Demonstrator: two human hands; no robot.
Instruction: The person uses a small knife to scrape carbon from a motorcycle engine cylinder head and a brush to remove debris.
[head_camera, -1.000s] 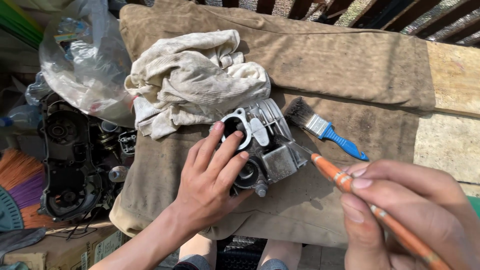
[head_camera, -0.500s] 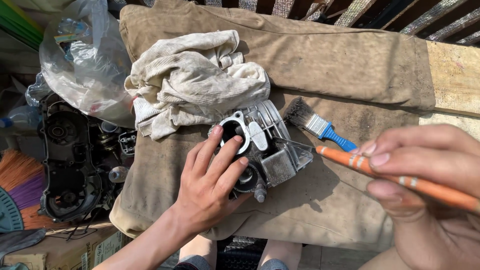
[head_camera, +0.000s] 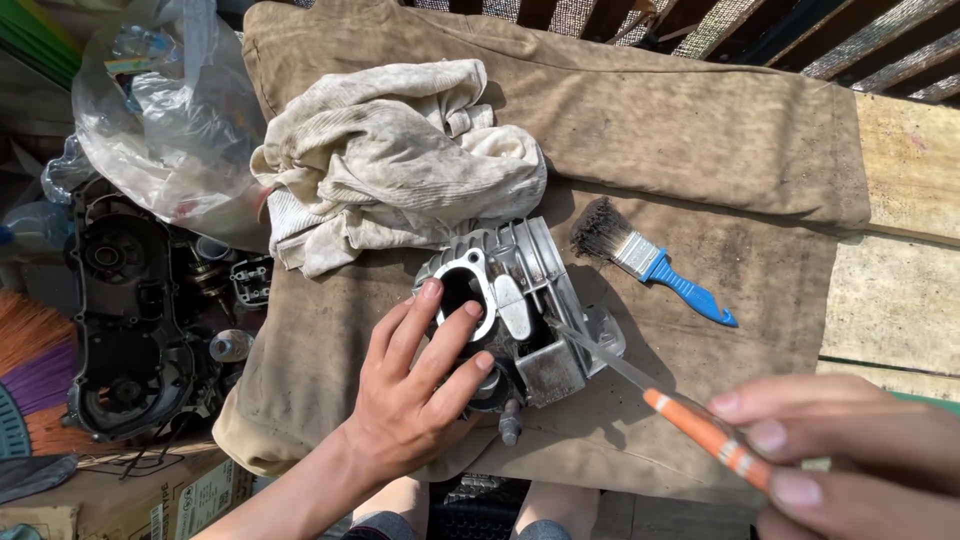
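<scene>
At far left a dark engine casing (head_camera: 120, 330) lies below a clear plastic bag (head_camera: 170, 120). A crumpled dirty rag (head_camera: 390, 160) sits on the brown cloth (head_camera: 700, 150) covering the tabletop. The left hand (head_camera: 415, 400) lies flat, fingers spread, steadying a silver finned engine cylinder (head_camera: 520, 310) on the cloth. Right of it lies 1 blue-handled paintbrush (head_camera: 650, 262). The right hand (head_camera: 850, 440) has its grip closed around an orange-handled screwdriver (head_camera: 700, 425), tip at the cylinder.

Head camera, steeply downward, close
</scene>
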